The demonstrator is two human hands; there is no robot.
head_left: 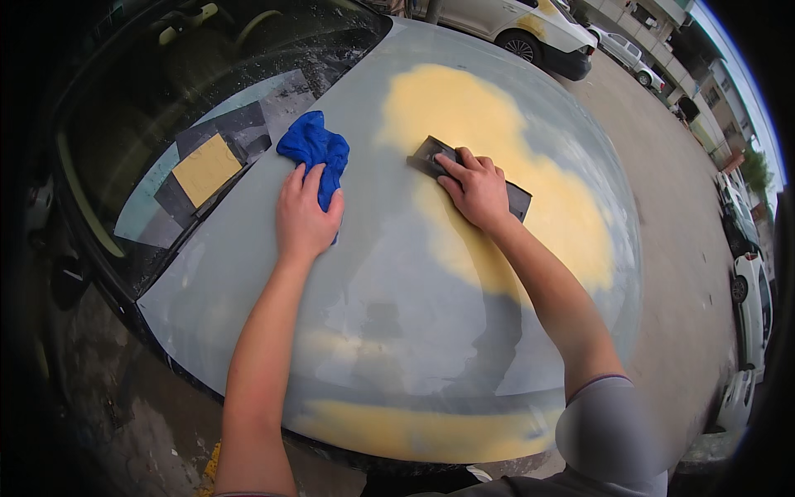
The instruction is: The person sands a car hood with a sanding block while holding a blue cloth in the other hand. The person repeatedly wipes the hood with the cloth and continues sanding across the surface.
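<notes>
A car hood (364, 273), grey with yellow filler patches (563, 199), spreads out beneath both my hands. My right hand (479, 192) grips a dark sanding block (517, 199), which lies across the left part of the large yellow patch. On the grey surface nearer the windshield, my left hand (308, 217) closes its fingers on a crumpled blue cloth (315, 149). The underside of the block is hidden against the hood.
Sheets of grey sandpaper (222, 124) and a yellow sheet (207, 170) lie on the windshield at the left. A white car (489, 21) stands beyond the hood. More parked cars (749, 298) line the right side of the concrete ground (679, 273).
</notes>
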